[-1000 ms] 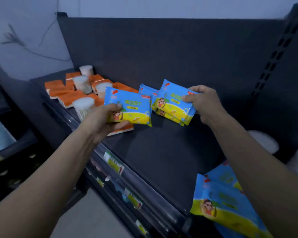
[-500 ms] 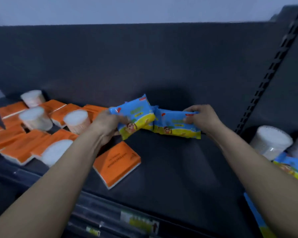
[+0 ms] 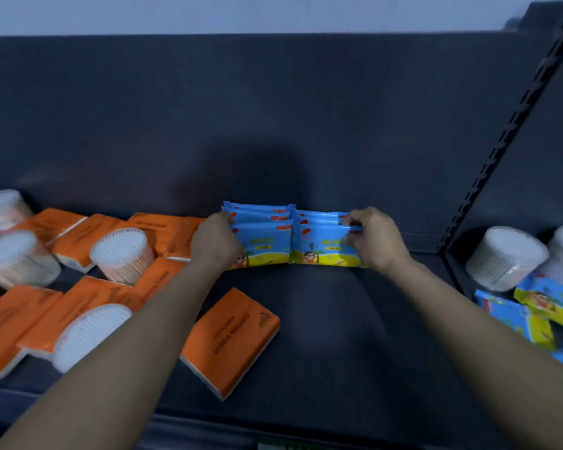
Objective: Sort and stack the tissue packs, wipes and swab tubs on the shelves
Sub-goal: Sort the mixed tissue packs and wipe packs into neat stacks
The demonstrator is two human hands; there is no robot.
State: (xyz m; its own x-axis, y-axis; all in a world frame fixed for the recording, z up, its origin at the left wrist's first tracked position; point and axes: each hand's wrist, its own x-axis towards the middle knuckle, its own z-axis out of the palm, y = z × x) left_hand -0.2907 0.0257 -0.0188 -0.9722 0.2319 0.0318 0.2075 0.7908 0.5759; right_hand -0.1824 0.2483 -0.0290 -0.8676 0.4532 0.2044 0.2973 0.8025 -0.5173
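Since a moment ago we have lowered the left wipes (image 3: 264, 233) and right wipes (image 3: 322, 241) onto the shelf (image 3: 322, 326), touching side by side against the back panel (image 3: 273, 125). Our left hand (image 3: 215, 243) grips the left wipes' end; our right hand (image 3: 376, 240) pinches the right wipes' end.

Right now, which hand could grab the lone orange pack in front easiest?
Probably left. The left hand is nearer the orange pack; the right hand, across the wipes, is farther.
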